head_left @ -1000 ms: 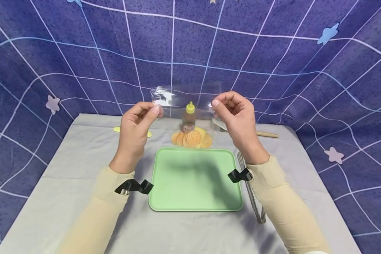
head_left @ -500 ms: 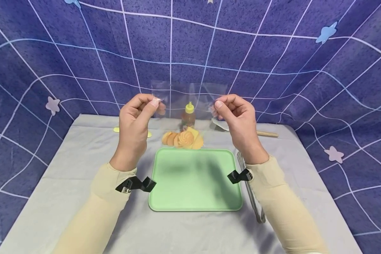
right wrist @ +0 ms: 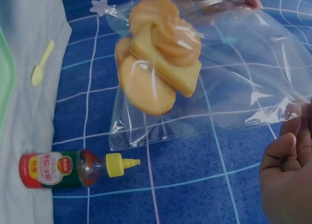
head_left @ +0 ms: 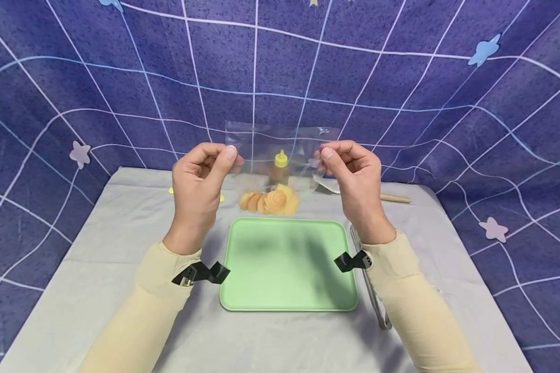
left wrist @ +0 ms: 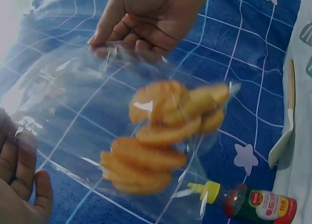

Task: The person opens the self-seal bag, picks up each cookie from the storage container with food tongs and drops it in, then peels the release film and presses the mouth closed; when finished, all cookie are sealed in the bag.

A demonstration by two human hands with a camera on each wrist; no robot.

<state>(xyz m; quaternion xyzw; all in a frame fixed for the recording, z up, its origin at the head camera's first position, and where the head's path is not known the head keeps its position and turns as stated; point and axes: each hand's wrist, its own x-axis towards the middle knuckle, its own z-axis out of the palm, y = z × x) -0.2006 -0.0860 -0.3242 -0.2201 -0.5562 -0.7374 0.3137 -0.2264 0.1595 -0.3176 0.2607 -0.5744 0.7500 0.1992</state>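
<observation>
A clear plastic bag (head_left: 261,140) hangs between my two hands above the table's far part. My left hand (head_left: 197,189) pinches one upper side of it between thumb and fingers, and my right hand (head_left: 355,184) pinches the other. Several orange-yellow pieces that look like cookies and bread (right wrist: 156,48) lie bunched at the bottom of the bag, overlapping one another. From the left wrist view, the bag (left wrist: 63,102) bulges out, with the pieces (left wrist: 146,158) blurred inside.
A green tray (head_left: 289,264) lies in front. Behind the bag stands a sauce bottle (head_left: 280,166) with a yellow nozzle. A yellow spoon (right wrist: 43,63), a wooden-handled spatula (head_left: 395,198) and a long metal utensil (head_left: 378,305) lie around. Patterned blue cloth (head_left: 280,62) closes the back.
The bag's bottom and its pieces have swung left. My left hand has risen slightly and my right hand has shifted a little right, widening the bag; its bright glare on the left has faded.
</observation>
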